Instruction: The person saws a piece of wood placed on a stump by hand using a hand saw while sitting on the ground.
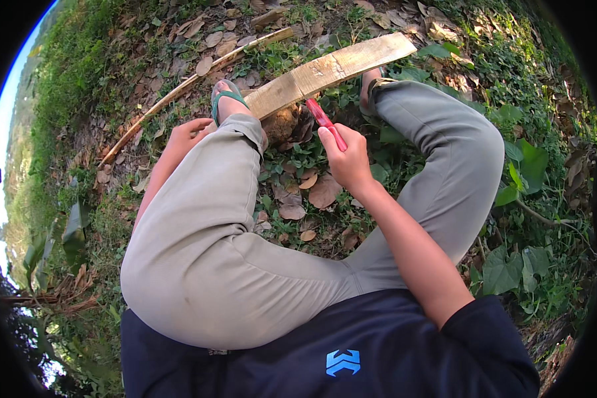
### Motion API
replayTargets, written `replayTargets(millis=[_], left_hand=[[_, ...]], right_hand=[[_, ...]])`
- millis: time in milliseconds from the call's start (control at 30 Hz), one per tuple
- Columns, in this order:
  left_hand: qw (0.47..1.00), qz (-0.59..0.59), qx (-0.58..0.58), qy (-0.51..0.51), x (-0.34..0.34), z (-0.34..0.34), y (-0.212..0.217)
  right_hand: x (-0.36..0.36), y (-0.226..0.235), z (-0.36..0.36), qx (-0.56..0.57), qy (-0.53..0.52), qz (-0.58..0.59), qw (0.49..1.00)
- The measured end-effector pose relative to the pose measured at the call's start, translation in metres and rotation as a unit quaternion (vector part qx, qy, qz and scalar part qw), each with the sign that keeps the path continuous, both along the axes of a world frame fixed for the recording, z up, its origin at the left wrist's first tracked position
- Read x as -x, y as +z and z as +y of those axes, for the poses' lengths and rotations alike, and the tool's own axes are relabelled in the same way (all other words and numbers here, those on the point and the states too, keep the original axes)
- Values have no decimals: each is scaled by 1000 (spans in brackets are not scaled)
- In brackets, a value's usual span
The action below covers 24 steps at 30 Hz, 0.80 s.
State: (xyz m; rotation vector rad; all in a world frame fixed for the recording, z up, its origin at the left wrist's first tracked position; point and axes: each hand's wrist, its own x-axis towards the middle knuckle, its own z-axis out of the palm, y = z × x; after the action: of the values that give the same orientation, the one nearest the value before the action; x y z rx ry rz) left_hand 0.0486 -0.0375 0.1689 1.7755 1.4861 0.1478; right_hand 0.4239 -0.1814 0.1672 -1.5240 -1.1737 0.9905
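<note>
My right hand (346, 156) is closed around a red handle (325, 123). The handle's far end meets the near edge of a pale wooden board (351, 64); any blade or working end is hidden. The board lies slantwise between my feet, with a crosswise line and rough chipped marks on its face. Its left end is by my left foot (229, 99) in a green flip-flop. Beside that shin rests my left hand (188, 137), fingers loosely extended and apart, the tips partly covered by my trouser leg. Nothing shows in it.
A long thin wooden strip (179, 98) curves along the ground beyond my left hand. Under the board sits a brown lump (282, 125), perhaps a stone or wood. Dry leaves (325, 191) and green plants cover the ground. Broad leaves (527, 166) grow beside my right knee.
</note>
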Motion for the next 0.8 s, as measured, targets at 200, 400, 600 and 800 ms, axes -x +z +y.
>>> replayTargets(millis=[200,400,600,800], left_hand=[[976,201,-58,-64,59,27,117],[967,201,-64,-142,-21,90,106],[967,164,-99,-169,-142,58,-77],[968,195,-145,-60,-195,29,-124]], right_hand=[[-2,19,11,145,0,103,984],[3,15,25,251,27,141,957],[11,45,18,190,-12,61,980],[-1,34,13,113,-45,-46,991]])
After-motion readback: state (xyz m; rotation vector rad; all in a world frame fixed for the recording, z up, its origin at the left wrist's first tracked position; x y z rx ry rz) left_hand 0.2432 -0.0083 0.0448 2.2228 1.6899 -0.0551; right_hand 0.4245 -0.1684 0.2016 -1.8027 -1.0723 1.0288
